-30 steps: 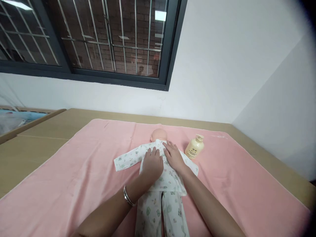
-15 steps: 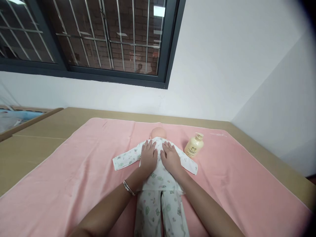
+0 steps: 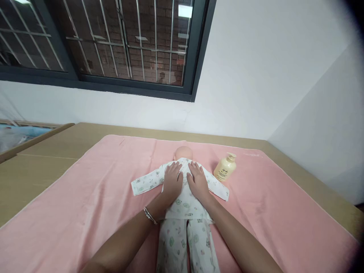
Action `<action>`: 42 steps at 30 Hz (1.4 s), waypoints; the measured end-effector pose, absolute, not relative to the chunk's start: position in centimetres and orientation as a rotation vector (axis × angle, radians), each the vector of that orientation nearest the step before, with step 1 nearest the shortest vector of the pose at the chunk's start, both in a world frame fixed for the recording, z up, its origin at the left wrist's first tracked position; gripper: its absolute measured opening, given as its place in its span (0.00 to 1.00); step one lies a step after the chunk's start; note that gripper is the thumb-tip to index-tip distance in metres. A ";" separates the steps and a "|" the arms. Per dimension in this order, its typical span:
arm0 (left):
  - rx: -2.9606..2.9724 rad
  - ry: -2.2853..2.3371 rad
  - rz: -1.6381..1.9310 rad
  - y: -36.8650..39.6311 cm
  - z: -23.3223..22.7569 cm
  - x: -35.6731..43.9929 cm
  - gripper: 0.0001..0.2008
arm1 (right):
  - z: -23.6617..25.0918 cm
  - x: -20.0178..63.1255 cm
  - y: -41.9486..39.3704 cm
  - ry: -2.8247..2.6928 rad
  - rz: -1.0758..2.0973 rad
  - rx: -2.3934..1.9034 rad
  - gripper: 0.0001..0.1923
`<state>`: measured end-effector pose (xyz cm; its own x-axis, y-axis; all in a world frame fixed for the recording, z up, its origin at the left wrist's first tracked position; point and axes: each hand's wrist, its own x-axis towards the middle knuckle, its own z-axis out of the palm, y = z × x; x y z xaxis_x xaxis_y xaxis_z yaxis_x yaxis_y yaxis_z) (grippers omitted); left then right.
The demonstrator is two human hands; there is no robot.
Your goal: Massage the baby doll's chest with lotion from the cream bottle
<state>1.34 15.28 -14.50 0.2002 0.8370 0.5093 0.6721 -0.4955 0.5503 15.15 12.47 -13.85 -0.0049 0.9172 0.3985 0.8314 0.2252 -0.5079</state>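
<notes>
A baby doll (image 3: 183,152) lies with its head away from me, dressed in a white printed top (image 3: 185,204) and matching trousers (image 3: 173,242). Its sleeves spread out to both sides. My left hand (image 3: 173,180) rests flat on the upper left of the top, fingers stretched toward the doll's head. Flat on the upper right of the top is my right hand (image 3: 198,182), its fingers also extended. The two hands lie apart, with a strip of cloth showing between them. Cloth under my palms is hidden.
A pale yellow pump bottle (image 3: 225,167) stands right of the doll on a pink blanket (image 3: 110,170). The blanket covers a wooden surface (image 3: 51,170) against a white wall (image 3: 241,76). A barred window (image 3: 127,45) is above, and a raised wooden edge (image 3: 36,142) runs at left.
The whole view has shifted very slightly. Both hands stay on the doll's top in nearly the same place.
</notes>
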 end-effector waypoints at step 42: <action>2.222 1.402 1.214 15.3 -14.6 1.2 0.18 | -13.9 15.1 12.5 -1.821 0.155 -1.605 0.25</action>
